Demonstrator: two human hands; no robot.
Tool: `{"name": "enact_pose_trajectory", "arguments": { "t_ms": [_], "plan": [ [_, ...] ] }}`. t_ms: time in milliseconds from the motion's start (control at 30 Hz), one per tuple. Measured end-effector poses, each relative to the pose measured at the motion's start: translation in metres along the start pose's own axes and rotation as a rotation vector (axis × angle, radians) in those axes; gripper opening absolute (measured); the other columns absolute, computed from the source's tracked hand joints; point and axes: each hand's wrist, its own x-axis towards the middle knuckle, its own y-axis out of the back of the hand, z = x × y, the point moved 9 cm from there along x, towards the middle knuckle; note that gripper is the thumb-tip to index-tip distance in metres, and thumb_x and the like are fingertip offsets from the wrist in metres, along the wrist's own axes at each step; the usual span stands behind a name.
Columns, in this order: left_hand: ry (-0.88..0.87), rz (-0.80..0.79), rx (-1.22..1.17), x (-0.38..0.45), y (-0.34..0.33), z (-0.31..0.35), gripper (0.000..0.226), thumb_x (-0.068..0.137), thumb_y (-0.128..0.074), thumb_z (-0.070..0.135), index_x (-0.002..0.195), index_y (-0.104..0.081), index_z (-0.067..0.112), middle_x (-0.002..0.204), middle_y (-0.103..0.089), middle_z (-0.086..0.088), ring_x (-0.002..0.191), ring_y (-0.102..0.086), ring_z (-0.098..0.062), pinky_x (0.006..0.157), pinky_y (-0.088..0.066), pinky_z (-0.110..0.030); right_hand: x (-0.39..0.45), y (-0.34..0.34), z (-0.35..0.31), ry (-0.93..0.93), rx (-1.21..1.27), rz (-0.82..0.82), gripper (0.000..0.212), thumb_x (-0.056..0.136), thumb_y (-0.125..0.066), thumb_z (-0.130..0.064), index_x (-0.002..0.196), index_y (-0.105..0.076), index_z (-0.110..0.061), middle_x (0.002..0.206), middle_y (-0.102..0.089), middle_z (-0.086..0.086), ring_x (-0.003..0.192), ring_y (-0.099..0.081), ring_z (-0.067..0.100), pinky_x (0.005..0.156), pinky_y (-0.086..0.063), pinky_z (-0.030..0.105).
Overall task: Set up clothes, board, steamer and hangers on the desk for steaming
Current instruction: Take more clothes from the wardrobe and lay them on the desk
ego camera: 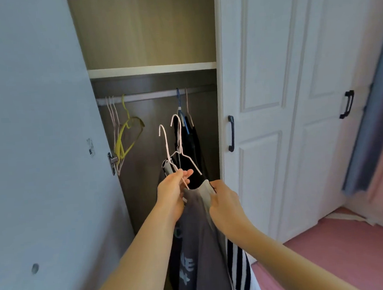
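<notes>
I stand at an open wardrobe. My left hand (pixel 172 191) pinches the wires of two pale pink hangers (pixel 178 145) that are off the rail, hooks pointing up. A grey printed garment (pixel 197 246) hangs from them between my arms. My right hand (pixel 224 207) grips the light grey collar of that garment (pixel 206 192). A black-and-white striped garment (pixel 239 268) hangs under my right forearm. On the rail (pixel 153 95), a dark garment (pixel 192 149) stays on a blue hanger. No board, steamer or desk is in view.
Several empty pink hangers and a yellow-green one (pixel 126 135) hang at the rail's left end. The open wardrobe door (pixel 39 155) stands on the left, shut white doors with black handles (pixel 231 134) on the right. A pink bed surface (pixel 352 251) lies lower right.
</notes>
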Motion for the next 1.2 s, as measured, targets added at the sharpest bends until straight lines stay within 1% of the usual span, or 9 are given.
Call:
{"name": "enact_pose_trajectory", "arguments": {
  "t_ms": [100, 200, 333, 433, 633, 733, 933, 1100, 1200],
  "plan": [
    [0.006, -0.063, -0.095, -0.036, -0.003, -0.006, 0.013, 0.093, -0.056, 0.011, 0.098, -0.068, 0.010, 0.102, -0.072, -0.004, 0.106, -0.064, -0.020, 0.096, -0.048, -0.035, -0.037, 0.011, 0.001, 0.000, -0.017, -0.004, 0.035, 0.098, -0.043, -0.008, 0.132, -0.041, -0.018, 0.118, -0.055, 0.006, 0.101, -0.056, 0.020, 0.065, -0.042, 0.017],
    [0.002, -0.173, -0.236, -0.071, -0.010, -0.005, 0.030, 0.094, -0.055, 0.005, 0.124, -0.058, 0.004, 0.110, -0.071, -0.009, 0.104, -0.067, -0.020, 0.098, -0.049, -0.035, -0.070, 0.022, 0.002, 0.002, -0.031, 0.002, 0.032, 0.099, -0.041, -0.008, 0.129, -0.043, -0.018, 0.117, -0.055, 0.005, 0.097, -0.056, 0.019, 0.058, -0.038, 0.015],
    [-0.028, -0.309, -0.135, -0.109, -0.019, -0.005, 0.051, 0.093, -0.057, 0.009, 0.141, -0.042, 0.014, 0.116, -0.069, -0.001, 0.111, -0.063, -0.018, 0.092, -0.049, -0.033, -0.109, 0.041, 0.003, -0.002, -0.043, 0.025, 0.032, 0.099, -0.041, -0.009, 0.130, -0.043, -0.019, 0.118, -0.055, 0.004, 0.097, -0.055, 0.017, 0.057, -0.037, 0.014],
    [-0.030, -0.435, -0.072, -0.133, -0.024, -0.006, 0.071, 0.092, -0.059, 0.007, 0.149, -0.021, 0.026, 0.118, -0.069, 0.002, 0.114, -0.062, -0.018, 0.099, -0.044, -0.037, -0.135, 0.055, 0.003, 0.012, -0.065, 0.034, 0.031, 0.100, -0.039, -0.007, 0.129, -0.044, -0.017, 0.115, -0.056, 0.002, 0.090, -0.053, 0.011, 0.059, -0.038, 0.010],
    [-0.008, -0.488, -0.093, -0.174, -0.020, -0.003, 0.067, 0.084, -0.063, -0.005, 0.140, -0.037, 0.021, 0.118, -0.069, -0.003, 0.107, -0.066, -0.024, 0.101, -0.045, -0.044, -0.179, 0.068, 0.006, 0.004, -0.081, 0.044, 0.025, 0.100, -0.036, -0.010, 0.119, -0.050, -0.016, 0.094, -0.058, -0.004, 0.080, -0.056, 0.010, 0.068, -0.050, 0.026],
    [-0.013, -0.471, -0.057, -0.189, -0.015, -0.008, 0.051, 0.089, -0.060, 0.001, 0.135, -0.044, 0.015, 0.121, -0.067, -0.001, 0.105, -0.067, -0.025, 0.099, -0.047, -0.045, -0.197, 0.069, 0.005, 0.009, -0.087, 0.025, 0.023, 0.100, -0.037, -0.014, 0.118, -0.050, -0.018, 0.092, -0.057, -0.006, 0.077, -0.055, 0.007, 0.063, -0.046, 0.020],
    [-0.087, -0.442, 0.006, -0.218, -0.008, -0.009, 0.030, 0.092, -0.060, 0.017, 0.122, -0.058, 0.013, 0.120, -0.067, 0.000, 0.103, -0.068, -0.022, 0.097, -0.050, -0.044, -0.233, 0.066, 0.005, -0.029, -0.104, 0.011, 0.020, 0.101, -0.038, -0.015, 0.114, -0.051, -0.023, 0.095, -0.062, -0.001, 0.088, -0.063, 0.024, 0.074, -0.054, 0.040],
    [-0.162, -0.444, 0.119, -0.249, 0.008, -0.004, 0.012, 0.091, -0.062, 0.022, 0.101, -0.065, 0.026, 0.113, -0.069, -0.001, 0.103, -0.067, -0.020, 0.093, -0.053, -0.040, -0.255, 0.067, -0.003, -0.072, -0.108, 0.015, 0.019, 0.100, -0.043, -0.026, 0.113, -0.057, -0.022, 0.102, -0.066, -0.003, 0.089, -0.062, 0.013, 0.069, -0.050, 0.024],
    [-0.202, -0.453, 0.203, -0.270, 0.016, -0.003, 0.011, 0.095, -0.056, 0.025, 0.099, -0.063, 0.033, 0.115, -0.067, 0.006, 0.104, -0.066, -0.015, 0.094, -0.053, -0.037, -0.264, 0.066, -0.017, -0.070, -0.107, 0.053, 0.028, 0.096, -0.048, -0.017, 0.124, -0.053, -0.021, 0.121, -0.062, -0.003, 0.108, -0.058, 0.014, 0.086, -0.046, 0.022]
  ]
}}
